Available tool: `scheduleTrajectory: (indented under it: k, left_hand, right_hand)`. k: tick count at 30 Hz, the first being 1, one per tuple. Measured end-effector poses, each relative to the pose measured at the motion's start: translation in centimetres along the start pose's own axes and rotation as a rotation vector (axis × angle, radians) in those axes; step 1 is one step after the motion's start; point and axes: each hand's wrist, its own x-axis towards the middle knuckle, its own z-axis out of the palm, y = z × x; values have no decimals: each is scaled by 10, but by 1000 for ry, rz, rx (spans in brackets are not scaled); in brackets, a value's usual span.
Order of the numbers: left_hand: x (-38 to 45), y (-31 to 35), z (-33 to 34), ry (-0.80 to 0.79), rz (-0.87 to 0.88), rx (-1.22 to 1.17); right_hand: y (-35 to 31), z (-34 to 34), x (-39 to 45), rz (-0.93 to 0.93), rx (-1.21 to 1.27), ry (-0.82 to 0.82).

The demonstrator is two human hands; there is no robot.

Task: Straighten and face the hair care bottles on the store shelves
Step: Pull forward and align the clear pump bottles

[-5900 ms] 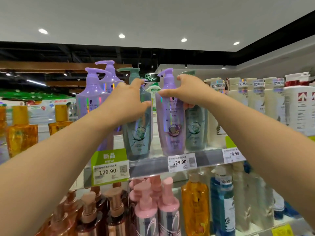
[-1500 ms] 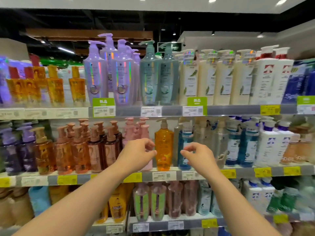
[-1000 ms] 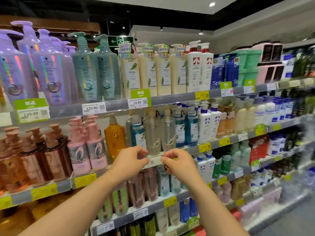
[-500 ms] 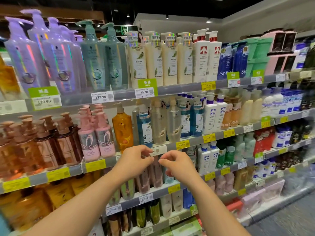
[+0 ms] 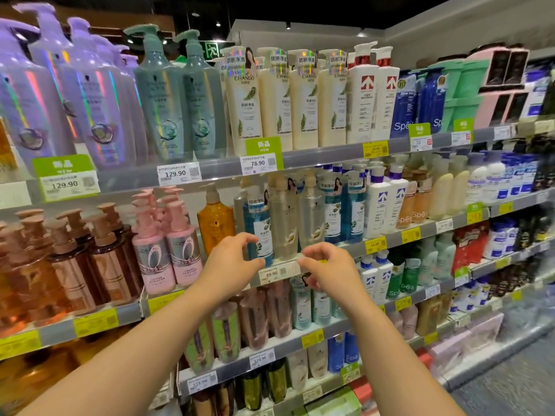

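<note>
**Hands up at the middle shelf**

My left hand [image 5: 232, 261] is hovering with fingers loosely curled and gripping nothing, its tips just in front of the blue bottle [image 5: 260, 226]. My right hand [image 5: 326, 270] is doing the same, empty, in front of the shelf edge [image 5: 339, 250] beside the price tag [image 5: 277, 273] reading 89.90. Between my hands the clear bottles [image 5: 285, 223] are standing upright on the middle shelf, labels facing me. To the left, an orange pump bottle [image 5: 215, 219] and pink bottles [image 5: 168, 250] marked L'OREAL are standing. Above, cream bottles [image 5: 243, 100] are showing CHANDO over a green tag [image 5: 263, 153] reading NEW and 78.90. Purple bottles [image 5: 90, 97] are sitting over tags reading 129.90. Blue packs [image 5: 405, 106] are reading Spē.
</note>
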Motion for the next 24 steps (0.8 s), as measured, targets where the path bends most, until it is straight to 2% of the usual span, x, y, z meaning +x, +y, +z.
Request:
scheduleTrajectory:
  k: [5,9,13,18,24]
  left_hand:
    - [33,9,12,9,-19,-23]
    - [67,18,26,64,-92,-64]
    - [98,20,40,110,-183,-56]
    - [123,19,54,163,-284,-44]
    - [141,17,62,220,-349,21]
  right_hand:
    - [-1,-19,35,-25,74,4]
    - [3,-39,78,-53,32,-15]
    - [8,-53,134,-132,-139,-40]
    - [9,-55,201,-169,-312,-146]
    - [4,-42,242,-195,-540,-200]
